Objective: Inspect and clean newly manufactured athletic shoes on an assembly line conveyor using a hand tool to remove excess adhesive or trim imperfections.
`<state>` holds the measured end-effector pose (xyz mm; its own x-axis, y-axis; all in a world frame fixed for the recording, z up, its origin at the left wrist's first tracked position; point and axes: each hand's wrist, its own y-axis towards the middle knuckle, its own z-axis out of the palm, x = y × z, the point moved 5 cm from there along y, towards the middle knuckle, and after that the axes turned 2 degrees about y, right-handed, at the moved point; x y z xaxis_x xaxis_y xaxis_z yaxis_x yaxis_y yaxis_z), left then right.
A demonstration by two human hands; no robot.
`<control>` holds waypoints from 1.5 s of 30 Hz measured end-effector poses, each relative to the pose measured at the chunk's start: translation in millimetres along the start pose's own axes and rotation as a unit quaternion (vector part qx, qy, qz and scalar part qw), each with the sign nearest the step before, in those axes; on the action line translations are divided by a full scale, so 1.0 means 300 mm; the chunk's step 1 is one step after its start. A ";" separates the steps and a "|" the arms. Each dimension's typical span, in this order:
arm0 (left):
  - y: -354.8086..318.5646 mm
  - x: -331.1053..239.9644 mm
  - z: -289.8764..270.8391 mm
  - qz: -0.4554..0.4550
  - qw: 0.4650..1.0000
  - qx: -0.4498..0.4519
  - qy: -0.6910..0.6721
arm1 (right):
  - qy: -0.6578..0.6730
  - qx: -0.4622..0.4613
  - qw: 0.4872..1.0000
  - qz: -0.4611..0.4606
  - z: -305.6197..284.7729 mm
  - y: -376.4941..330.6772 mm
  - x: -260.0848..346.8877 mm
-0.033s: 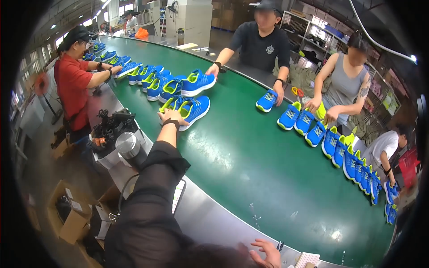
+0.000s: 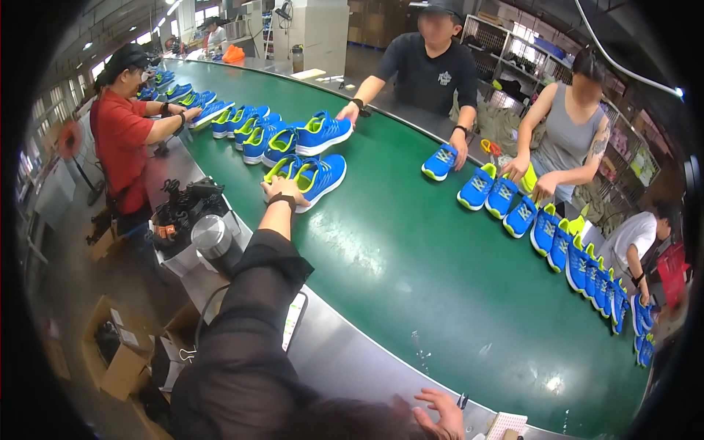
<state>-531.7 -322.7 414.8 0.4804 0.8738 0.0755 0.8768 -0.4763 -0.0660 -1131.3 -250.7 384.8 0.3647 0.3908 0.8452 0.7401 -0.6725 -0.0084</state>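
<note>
On the green conveyor belt (image 2: 411, 271), my left hand (image 2: 284, 191) grips the near end of a pair of blue sneakers (image 2: 327, 180) with lime-green lining and white soles. The fingertips curl at the heel side of the left shoe, and part of that shoe is hidden behind the hand. My left arm in a black sleeve stretches far forward, with a dark band on the wrist. Low in the view, my right hand (image 2: 442, 415) holds nothing, its fingers apart and bent, above the metal edge. Beside it lies a small dark pointed tool (image 2: 462, 401).
More blue sneakers (image 2: 254, 145) stand at far left; a long row (image 2: 543, 229) lines the right side. Across the belt a person in black (image 2: 433, 73) touches shoes; others work alongside. A metal cylinder (image 2: 211, 236), open cartons (image 2: 121, 352) and a pink-white pad (image 2: 506, 425) are near me.
</note>
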 end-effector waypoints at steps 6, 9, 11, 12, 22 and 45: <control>-0.153 -0.160 -0.079 0.012 0.997 -0.022 -0.075 | 0.035 -0.037 0.999 -0.004 -0.030 0.061 0.153; -0.268 -0.246 -0.189 0.113 0.987 -0.053 -0.102 | 0.070 -0.034 0.997 -0.006 -0.026 0.045 0.196; -0.308 -0.280 -0.256 0.141 0.982 -0.039 -0.115 | 0.056 -0.034 0.998 -0.022 -0.028 0.023 0.222; -0.321 -0.299 -0.281 0.162 0.979 -0.035 -0.118 | 0.054 -0.036 0.998 -0.023 -0.032 0.010 0.226; -0.165 -0.196 -0.089 0.038 0.954 -0.299 0.000 | 0.014 -0.059 0.998 -0.011 -0.038 -0.111 0.129; -1.250 -0.898 0.304 0.306 0.595 0.203 -0.715 | 0.266 -0.228 0.919 0.181 -0.587 0.951 -0.351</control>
<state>-991.9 -370.8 328.7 -0.0566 -0.1224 -0.9909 0.3309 -0.9387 0.0971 -1058.0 -594.3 387.5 0.1233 -0.1909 0.9738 0.2668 -0.9388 -0.2178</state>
